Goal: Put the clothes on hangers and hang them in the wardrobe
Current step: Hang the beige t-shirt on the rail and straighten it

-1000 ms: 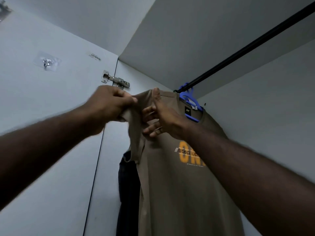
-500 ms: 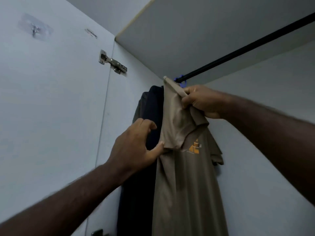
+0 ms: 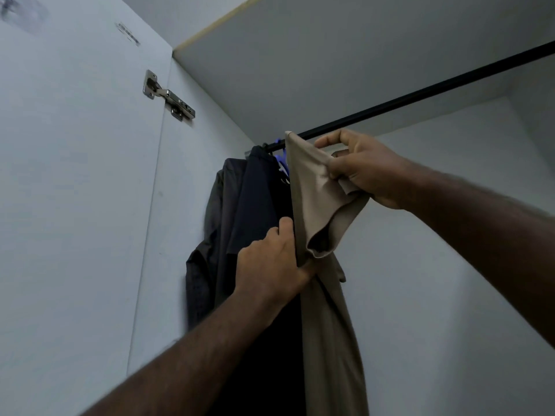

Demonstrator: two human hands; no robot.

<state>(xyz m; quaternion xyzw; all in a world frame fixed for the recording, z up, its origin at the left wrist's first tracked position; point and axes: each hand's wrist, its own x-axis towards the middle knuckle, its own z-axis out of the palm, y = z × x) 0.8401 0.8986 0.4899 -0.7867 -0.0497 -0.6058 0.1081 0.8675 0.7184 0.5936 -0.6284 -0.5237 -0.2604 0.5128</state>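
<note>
Shirt: the tan shirt (image 3: 322, 295) hung from the rail (image 3: 420, 97), edge-on to the camera, just right of the dark clothes (image 3: 240, 235) already there.
Hanger: only a bit of blue hanger (image 3: 281, 159) showed behind the shirt's shoulder; its hook on the rail was hidden, so how well it sat could not be told.
Right hand: the right hand (image 3: 363, 172) pinched the shirt's sleeve near the shoulder, fingers curled round a fold of cloth, just under the rail.
Left hand: the left hand (image 3: 270, 265) gripped the shirt's front edge lower down, thumb up along the fabric, touching the dark clothes beside it.
Risk, slip: a tug on the sleeve could have dragged the shoulder off the hanger's arm, leaving the shirt lopsided or dropping it.
Risk, hook: pulling sideways with both hands might have lifted a shallow hook off the rail.
Risk, neighbours: the left hand, pressed against the dark clothes, could have snagged them and shifted their hangers.
Risk, crease: the sleeve, bunched and folded open at its cuff, would likely have stayed rumpled if let go unsmoothed.
Surroundings: the open door (image 3: 75, 205) with its hinge (image 3: 168, 97) stood to the left.
</note>
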